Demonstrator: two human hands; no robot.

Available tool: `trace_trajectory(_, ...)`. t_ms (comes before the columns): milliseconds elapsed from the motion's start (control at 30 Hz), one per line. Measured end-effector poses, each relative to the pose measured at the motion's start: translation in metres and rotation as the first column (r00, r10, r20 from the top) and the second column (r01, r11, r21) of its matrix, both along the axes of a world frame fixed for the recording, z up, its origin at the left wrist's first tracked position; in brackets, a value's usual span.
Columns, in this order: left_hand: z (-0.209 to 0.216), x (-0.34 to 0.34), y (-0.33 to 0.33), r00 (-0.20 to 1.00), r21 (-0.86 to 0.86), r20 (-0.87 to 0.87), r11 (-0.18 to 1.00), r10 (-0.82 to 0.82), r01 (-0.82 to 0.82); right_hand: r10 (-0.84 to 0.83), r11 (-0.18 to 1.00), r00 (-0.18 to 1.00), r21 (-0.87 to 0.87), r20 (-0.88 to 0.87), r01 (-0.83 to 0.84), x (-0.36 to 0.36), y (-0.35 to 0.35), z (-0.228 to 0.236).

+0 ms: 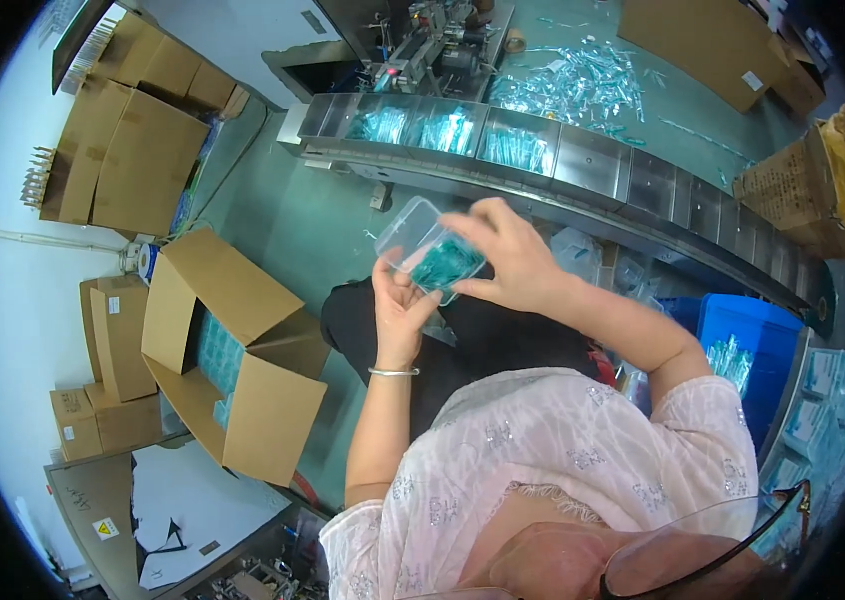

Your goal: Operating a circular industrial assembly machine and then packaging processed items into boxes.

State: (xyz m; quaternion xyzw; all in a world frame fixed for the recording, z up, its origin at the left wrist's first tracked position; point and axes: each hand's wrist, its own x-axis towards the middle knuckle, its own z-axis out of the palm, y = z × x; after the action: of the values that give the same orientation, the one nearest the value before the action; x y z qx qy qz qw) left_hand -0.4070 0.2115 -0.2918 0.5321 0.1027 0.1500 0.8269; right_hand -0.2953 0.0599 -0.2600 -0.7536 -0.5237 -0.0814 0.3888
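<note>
Above my lap I hold a clear plastic box (433,291) with small green pieces (446,262) in it. Its transparent lid (409,222) stands open on the far left side. My left hand (400,312) supports the box from below and the left, fingers curled round it, a bracelet at the wrist. My right hand (515,258) grips the right side, its thumb at the near edge and its fingers reaching over the far corner toward the lid. The palm side of the right hand is hidden.
A metal conveyor trough (593,160) crosses ahead, several sections filled with teal-wrapped pieces (518,148). To the left stands an open carton (273,405) with clear boxes inside. A blue bin (755,325) is at the right. Loose packets (583,85) litter the floor beyond the conveyor.
</note>
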Motion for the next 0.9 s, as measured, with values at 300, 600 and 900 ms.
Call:
trace_trajectory(300,0.047,0.01,0.017,0.976,0.955,-0.126,0.245,-0.179,0.168,-0.054,0.98,0.821,0.126,-0.569,0.152,-0.016,0.01,-0.023)
trace_trajectory(600,0.052,0.0,0.027,0.924,0.926,-0.364,0.065,-0.116,0.372,0.245,0.969,0.861,0.125,-0.446,-0.211,-0.004,0.009,-0.029)
trace_trajectory(900,0.029,-0.025,0.028,0.901,0.889,-0.427,0.219,0.073,0.403,0.237,0.97,0.94,0.008,-0.245,-0.243,-0.021,0.038,-0.049)
